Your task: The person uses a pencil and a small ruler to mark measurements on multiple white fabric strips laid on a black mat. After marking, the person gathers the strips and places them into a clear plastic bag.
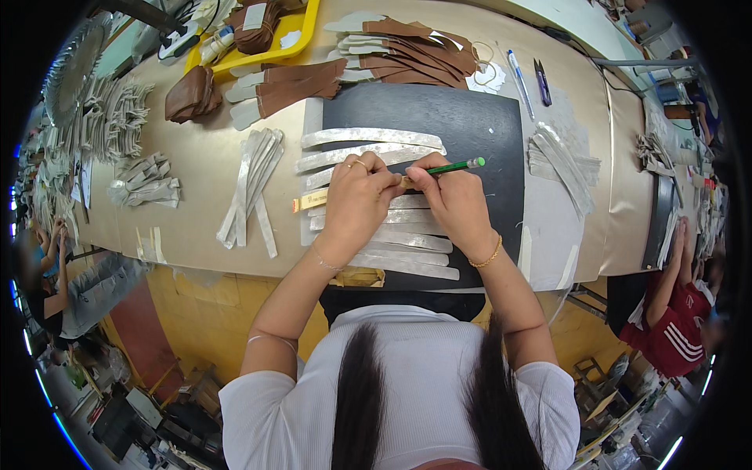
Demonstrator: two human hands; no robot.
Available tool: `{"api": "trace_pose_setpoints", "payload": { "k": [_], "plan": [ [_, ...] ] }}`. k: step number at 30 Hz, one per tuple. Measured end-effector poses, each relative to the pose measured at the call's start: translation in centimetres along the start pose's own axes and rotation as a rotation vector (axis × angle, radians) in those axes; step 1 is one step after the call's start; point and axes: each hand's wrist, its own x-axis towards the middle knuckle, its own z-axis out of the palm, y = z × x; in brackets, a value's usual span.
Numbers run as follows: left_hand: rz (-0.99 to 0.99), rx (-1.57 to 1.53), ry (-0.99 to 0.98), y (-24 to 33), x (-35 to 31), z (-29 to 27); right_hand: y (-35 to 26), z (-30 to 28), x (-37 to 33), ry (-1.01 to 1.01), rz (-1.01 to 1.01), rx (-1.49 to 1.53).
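Both my hands meet over a black board [486,125] on the table, their fingertips close together. My left hand [356,192] is closed on a narrow yellow strip [311,200] with a red end, which passes beneath it and shows between the hands. My right hand [450,194] is closed around a green pencil [462,165], its blunt end pointing right; the tip is hidden. Silvery-grey strips [372,138] lie side by side across the board, above and below my hands. A brownish-yellow piece [358,277] lies at the board's near edge.
Left of the board lies a bundle of grey strips [252,184]; more strips [562,164] lie right. Brown pieces [415,59] are piled behind, beside a yellow tray [309,31]. A blue pen [519,82] and a dark pointed tool [542,82] lie back right. People work at both sides.
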Motion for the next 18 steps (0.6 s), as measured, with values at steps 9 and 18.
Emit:
{"api": "trace_pose_setpoints", "payload": {
  "k": [9, 18],
  "plan": [
    [0.001, 0.042, -0.013, 0.0, 0.1, 0.1, -0.4, 0.2, 0.1, 0.025, -0.163, -0.169],
    [-0.003, 0.006, -0.035, -0.3, 0.0, 0.0, -0.8, -0.8, 1.0, -0.049, -0.067, -0.068]
  ]
}}
